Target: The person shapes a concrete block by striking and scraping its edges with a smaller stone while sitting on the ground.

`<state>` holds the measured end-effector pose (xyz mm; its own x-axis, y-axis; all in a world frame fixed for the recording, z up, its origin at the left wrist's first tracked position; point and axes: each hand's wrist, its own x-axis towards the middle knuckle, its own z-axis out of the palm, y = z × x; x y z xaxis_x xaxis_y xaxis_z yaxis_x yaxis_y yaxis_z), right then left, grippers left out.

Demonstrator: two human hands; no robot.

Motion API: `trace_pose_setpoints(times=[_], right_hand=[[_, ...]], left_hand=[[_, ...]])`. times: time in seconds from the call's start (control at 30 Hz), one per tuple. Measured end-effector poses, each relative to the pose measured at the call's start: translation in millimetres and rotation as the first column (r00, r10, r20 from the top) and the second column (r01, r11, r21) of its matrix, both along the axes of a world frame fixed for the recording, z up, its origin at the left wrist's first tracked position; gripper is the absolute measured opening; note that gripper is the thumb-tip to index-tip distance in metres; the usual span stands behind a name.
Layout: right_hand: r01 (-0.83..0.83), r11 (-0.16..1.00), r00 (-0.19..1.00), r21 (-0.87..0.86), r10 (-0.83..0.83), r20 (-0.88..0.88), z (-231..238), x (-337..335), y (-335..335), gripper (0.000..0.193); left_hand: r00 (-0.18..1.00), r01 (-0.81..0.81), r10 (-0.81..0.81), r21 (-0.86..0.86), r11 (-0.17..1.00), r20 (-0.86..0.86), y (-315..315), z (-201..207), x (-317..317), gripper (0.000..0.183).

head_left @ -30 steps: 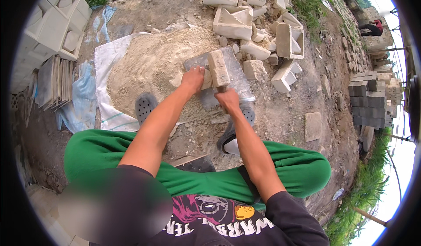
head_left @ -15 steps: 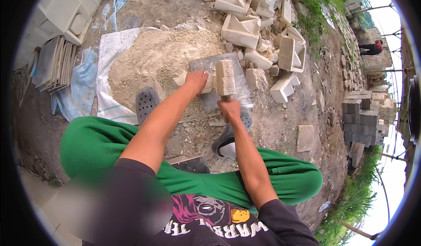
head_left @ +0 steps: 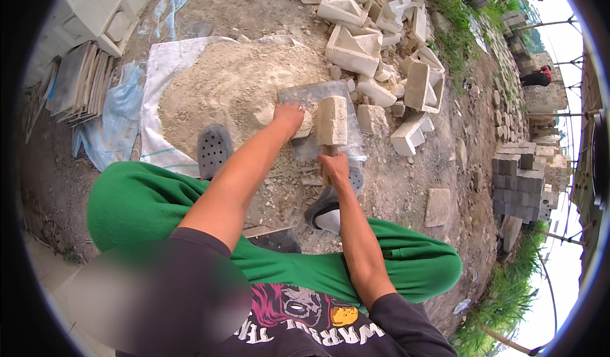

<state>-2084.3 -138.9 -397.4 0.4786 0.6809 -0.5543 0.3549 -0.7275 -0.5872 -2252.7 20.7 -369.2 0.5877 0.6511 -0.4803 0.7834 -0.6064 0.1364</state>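
Observation:
My right hand (head_left: 333, 167) is closed round the short handle of a mallet (head_left: 332, 120), whose thick, dust-caked, block-like head is over a flat grey slab (head_left: 302, 94). To its left, my left hand (head_left: 290, 118) grips a pale broken chunk (head_left: 305, 125) at the slab's edge. Its fingertips are partly hidden by the hand's own back. Pale crushed powder and crumbs (head_left: 216, 93) lie heaped on a white woven sheet (head_left: 152, 96) left of the slab.
Broken white block pieces (head_left: 352, 47) are piled beyond the slab to the right. Thin boards (head_left: 79, 83) lean near white blocks (head_left: 117, 26) at the left. My clogs (head_left: 214, 150) flank the work spot. Grey blocks (head_left: 515, 182) are stacked far right, where a person (head_left: 537, 77) bends.
The mallet and my right hand sit slightly lower in the picture, though the whole view has shifted a little too. Both hands keep their holds.

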Motion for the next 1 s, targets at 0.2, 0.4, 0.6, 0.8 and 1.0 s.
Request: trace_pose_setpoints(times=[0.2, 0.4, 0.6, 0.8, 1.0], right_hand=[[0.053, 0.984, 0.995, 0.167, -0.038, -0.092, 18, -13, 1, 0.042], [-0.087, 0.984, 0.982, -0.153, 0.110, 0.154, 13, -9, 7, 0.040], [0.030, 0.992, 0.999, 0.125, -0.035, 0.041, 16, -24, -2, 0.045], [-0.032, 0.995, 0.993, -0.100, 0.043, 0.108, 21, -7, 12, 0.041], [0.021, 0.966, 1.000, 0.259, -0.025, 0.014, 47, -23, 24, 0.028]], left_hand=[[1.000, -0.017, 0.017, 0.005, 1.000, 0.018, -1, -4, -3, 0.107], [1.000, -0.002, 0.002, -0.005, 1.000, 0.030, 1, 2, -2, 0.106], [0.998, -0.014, 0.015, -0.024, 1.000, 0.053, 2, 3, -3, 0.104], [0.999, 0.003, -0.002, -0.017, 1.000, 0.054, 2, 2, 1, 0.101], [0.991, -0.053, 0.054, -0.012, 0.999, 0.121, 0, -12, -13, 0.100]])
